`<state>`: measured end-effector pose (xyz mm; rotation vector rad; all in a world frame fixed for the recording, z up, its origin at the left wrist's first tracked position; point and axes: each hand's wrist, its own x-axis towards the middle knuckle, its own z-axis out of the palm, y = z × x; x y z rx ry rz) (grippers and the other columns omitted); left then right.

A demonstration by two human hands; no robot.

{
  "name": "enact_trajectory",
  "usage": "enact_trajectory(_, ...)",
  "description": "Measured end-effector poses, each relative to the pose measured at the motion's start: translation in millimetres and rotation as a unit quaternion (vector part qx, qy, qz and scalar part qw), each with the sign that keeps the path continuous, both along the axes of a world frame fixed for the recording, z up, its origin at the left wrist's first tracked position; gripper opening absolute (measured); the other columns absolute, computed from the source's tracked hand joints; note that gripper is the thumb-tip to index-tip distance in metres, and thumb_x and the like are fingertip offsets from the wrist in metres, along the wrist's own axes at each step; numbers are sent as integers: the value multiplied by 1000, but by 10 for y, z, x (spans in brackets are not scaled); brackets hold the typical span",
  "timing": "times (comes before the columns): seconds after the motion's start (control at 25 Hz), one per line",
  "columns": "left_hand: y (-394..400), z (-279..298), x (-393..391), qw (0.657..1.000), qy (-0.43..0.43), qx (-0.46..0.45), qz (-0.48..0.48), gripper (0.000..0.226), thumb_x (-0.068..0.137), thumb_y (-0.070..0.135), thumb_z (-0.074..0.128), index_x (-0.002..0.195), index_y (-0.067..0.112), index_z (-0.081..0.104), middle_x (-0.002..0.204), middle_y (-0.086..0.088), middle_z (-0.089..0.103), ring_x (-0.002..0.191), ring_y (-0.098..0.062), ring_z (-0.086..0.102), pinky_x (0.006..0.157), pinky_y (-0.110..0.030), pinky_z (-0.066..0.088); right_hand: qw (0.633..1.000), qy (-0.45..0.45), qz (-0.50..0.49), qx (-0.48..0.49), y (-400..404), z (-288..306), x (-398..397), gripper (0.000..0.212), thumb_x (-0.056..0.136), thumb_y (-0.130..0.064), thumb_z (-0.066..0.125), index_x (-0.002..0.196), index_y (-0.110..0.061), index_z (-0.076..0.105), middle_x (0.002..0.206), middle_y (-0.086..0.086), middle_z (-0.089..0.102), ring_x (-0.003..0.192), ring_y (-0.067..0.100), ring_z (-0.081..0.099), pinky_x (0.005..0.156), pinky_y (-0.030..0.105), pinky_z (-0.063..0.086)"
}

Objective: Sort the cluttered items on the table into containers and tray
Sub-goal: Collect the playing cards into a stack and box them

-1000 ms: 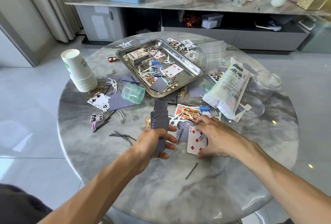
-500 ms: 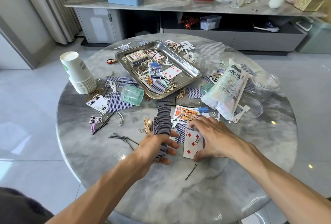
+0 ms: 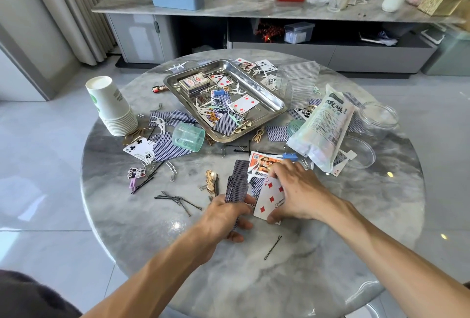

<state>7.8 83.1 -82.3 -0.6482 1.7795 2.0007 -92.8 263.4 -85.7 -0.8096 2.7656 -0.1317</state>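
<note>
Right hand point(image 3: 297, 190) now lifting five of diamonds point(image 3: 269, 197) off table, left hand point(image 3: 226, 212) gripping card stack point(image 3: 237, 185)

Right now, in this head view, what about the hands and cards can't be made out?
- Fan of cards in the left hand: faces turned away, lower ends hidden by fingers.
- Five of diamonds: right edge covered by the right hand; any card beneath is hidden.
- Card box in the metal tray: print too small.
</note>
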Motion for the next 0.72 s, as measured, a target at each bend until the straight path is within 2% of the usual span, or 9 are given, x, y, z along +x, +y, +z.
enact_trajectory(0.12,-5,-1,-8,1000,3,1,6,13,88,10,61,96,16,69,95,-8,65,70,-20,64,50,-29,48,995,28,-8,-94,-29,-4,65,79,53,-59,81,108,-31,32,113,-6,46,101,20,50,84,39,43)
enact_trajectory(0.24,-10,2,-13,1000,-3,0,19,12,87,10,64,96,17,69,95,-9,66,70,-19,64,50,-29,48,981,73,-17,-178,-92,-26,163,60,70,-37,79,116,-21,44,115,-2,57,102,19,56,81,33,39)
enact_trajectory(0.36,-22,60,-42,998,0,30,53,12,90,21,65,98,14,70,91,-9,70,66,-17,64,49,-27,47,939,73,-57,-330,-190,19,250,21,88,-20,70,101,-14,55,92,-7,61,79,-2,56,66,19,34)
enact_trajectory(0.44,-75,120,-74,993,4,100,56,29,94,40,58,94,14,70,87,-8,70,70,-19,65,51,-26,45,911,105,-33,-397,-282,84,354,11,90,-15,67,91,-13,56,81,-9,59,71,1,53,64,15,37)
enact_trajectory(0.48,-99,154,-91,990,8,132,50,33,94,45,55,89,16,71,84,-7,70,71,-19,65,51,-26,45,904,125,-5,-408,-329,100,420,10,88,-12,67,88,-13,57,81,-7,59,73,6,53,66,17,40)
enact_trajectory(0.56,-119,186,-102,985,18,156,67,26,92,34,58,80,15,70,75,-7,67,61,-16,65,48,-27,47,909,141,72,-386,-389,98,536,7,85,-12,67,88,-11,61,89,-3,61,82,16,57,73,27,47)
enact_trajectory(0.64,-132,171,-105,984,2,125,126,15,90,14,58,81,7,68,69,-11,67,52,-17,62,44,-27,49,922,84,124,-356,-365,77,563,12,83,-17,70,92,-11,65,101,-2,64,95,18,60,83,31,49)
enact_trajectory(0.72,-163,142,-108,981,-1,86,172,13,87,2,54,84,3,66,68,-12,69,51,-19,64,43,-27,49,931,16,99,-350,-283,66,531,17,82,-22,72,95,-12,67,108,-4,63,104,13,59,92,29,46)
